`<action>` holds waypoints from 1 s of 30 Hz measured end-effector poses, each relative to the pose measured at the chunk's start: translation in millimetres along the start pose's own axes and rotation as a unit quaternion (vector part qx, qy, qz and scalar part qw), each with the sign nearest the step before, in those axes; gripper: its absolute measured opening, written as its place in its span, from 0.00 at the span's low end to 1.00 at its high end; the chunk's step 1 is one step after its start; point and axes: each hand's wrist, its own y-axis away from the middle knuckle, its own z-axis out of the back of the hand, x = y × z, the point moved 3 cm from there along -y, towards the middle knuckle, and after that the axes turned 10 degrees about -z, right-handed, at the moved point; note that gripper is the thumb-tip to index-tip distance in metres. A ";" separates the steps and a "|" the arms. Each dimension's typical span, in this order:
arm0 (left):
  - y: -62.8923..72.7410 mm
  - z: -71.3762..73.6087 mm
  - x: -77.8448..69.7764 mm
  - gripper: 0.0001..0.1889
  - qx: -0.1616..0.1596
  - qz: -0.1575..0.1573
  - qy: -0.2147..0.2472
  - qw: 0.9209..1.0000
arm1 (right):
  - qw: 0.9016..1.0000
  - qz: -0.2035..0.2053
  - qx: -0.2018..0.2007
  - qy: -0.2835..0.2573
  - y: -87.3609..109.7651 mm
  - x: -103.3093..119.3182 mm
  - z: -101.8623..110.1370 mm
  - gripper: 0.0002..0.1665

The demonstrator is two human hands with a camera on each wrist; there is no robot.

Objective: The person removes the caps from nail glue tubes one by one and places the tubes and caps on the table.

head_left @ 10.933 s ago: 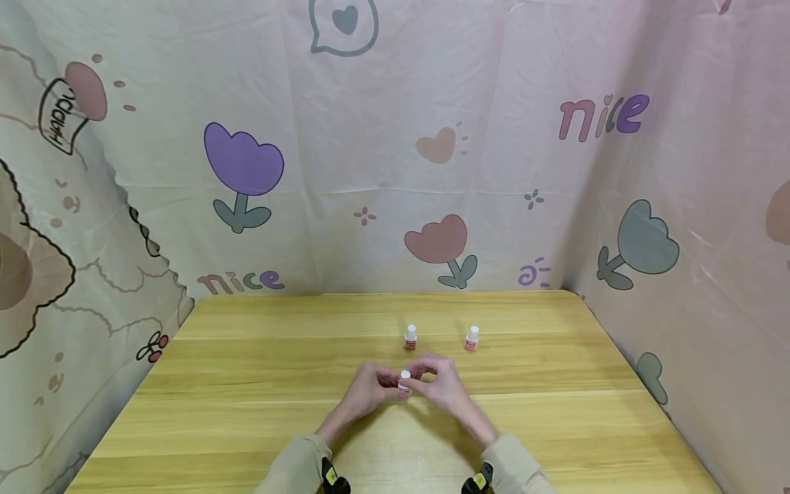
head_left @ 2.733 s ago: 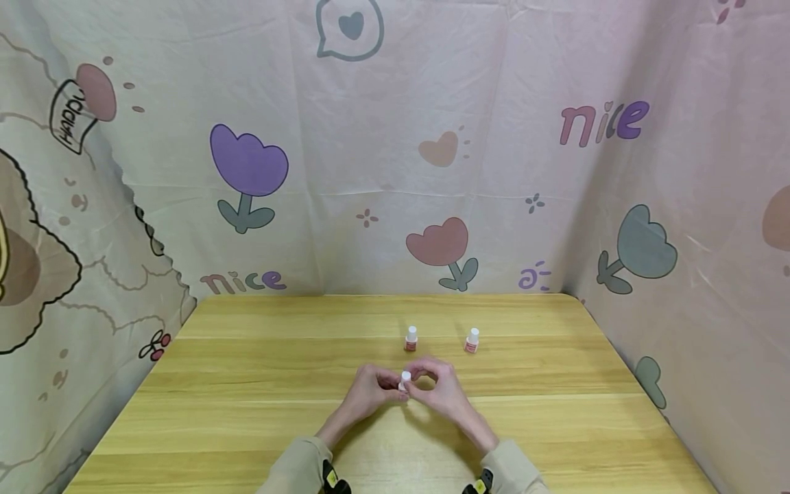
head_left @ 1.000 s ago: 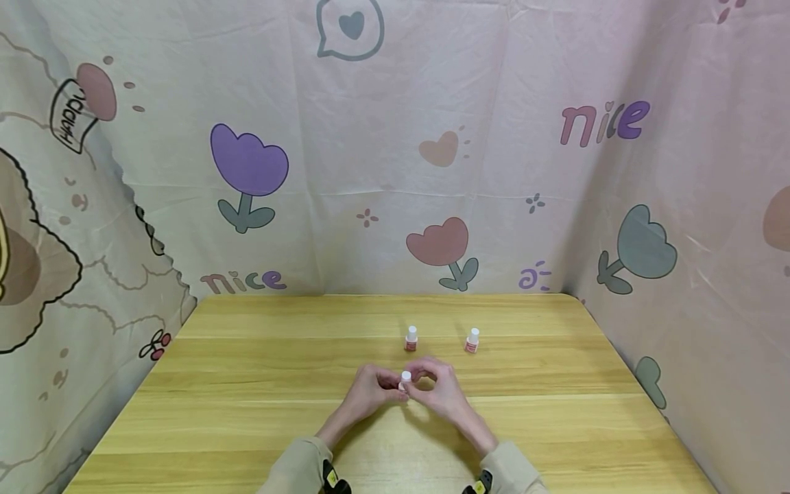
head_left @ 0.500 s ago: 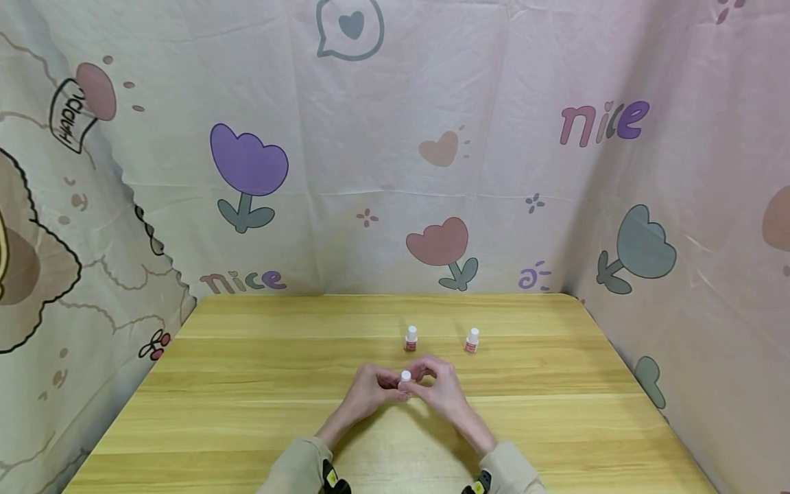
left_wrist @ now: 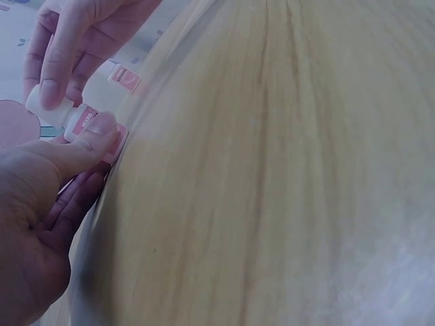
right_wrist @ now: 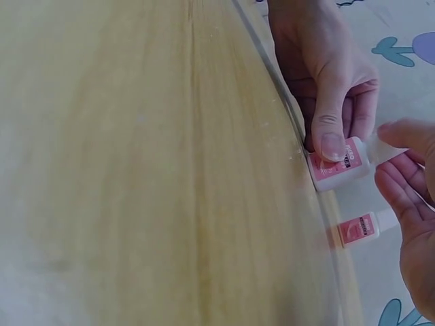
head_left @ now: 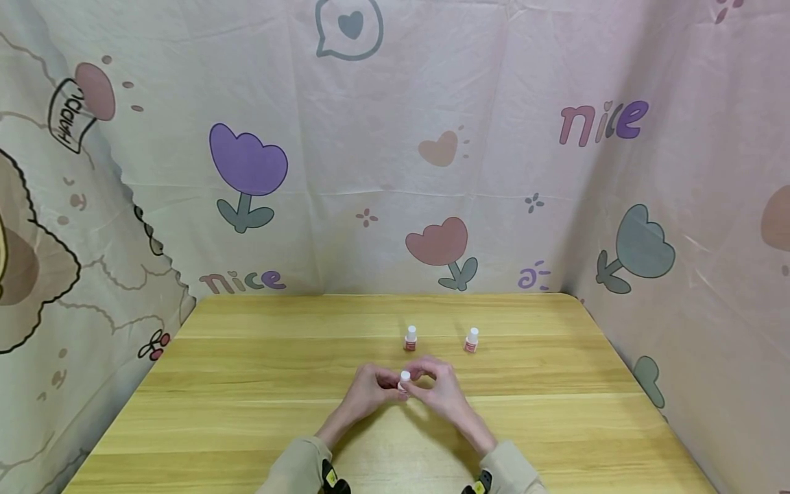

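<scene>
In the head view, both hands meet over the middle of the table around a small white bottle with a pink label [right_wrist: 333, 175]. My left hand [head_left: 369, 392] holds its body, the thumb lying across the label in both wrist views. The bottle's base is right at the tabletop. My right hand [head_left: 443, 388] pinches the white cap [left_wrist: 49, 107] between thumb and fingers, at the bottle's neck. The fingers partly cover the cap. Just beyond the hands stands a second such bottle [head_left: 411, 340], upright and capped.
A third matching bottle [head_left: 472, 342] stands upright to the right of the second. The wooden table [head_left: 259, 343] runs back to a patterned cloth backdrop [head_left: 364, 151], which also hangs along both sides.
My right thumb and fingers have shifted slightly at the cap over the last second. The left hand keeps its hold, and the two standing bottles are where they were.
</scene>
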 end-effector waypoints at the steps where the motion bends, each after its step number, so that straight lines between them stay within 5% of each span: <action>1: 0.0 0.1 -0.1 0.08 0.000 0.003 0.001 1.000 | 1.000 0.001 0.002 0.001 0.2 -0.1 -0.3 0.12; 9: 1.0 0.4 -0.2 0.08 -0.004 0.009 0.005 1.000 | 1.000 -0.003 0.003 0.011 -2.7 -20.3 -5.3 0.15; 15: 0.6 0.2 -0.4 0.09 0.001 0.008 0.003 1.000 | 0.999 -0.024 -0.007 0.027 -0.6 4.4 0.6 0.15; 30: 1.8 1.4 -1.0 0.08 0.001 0.011 0.014 1.000 | 0.999 0.011 0.007 0.029 -0.9 8.0 -0.6 0.10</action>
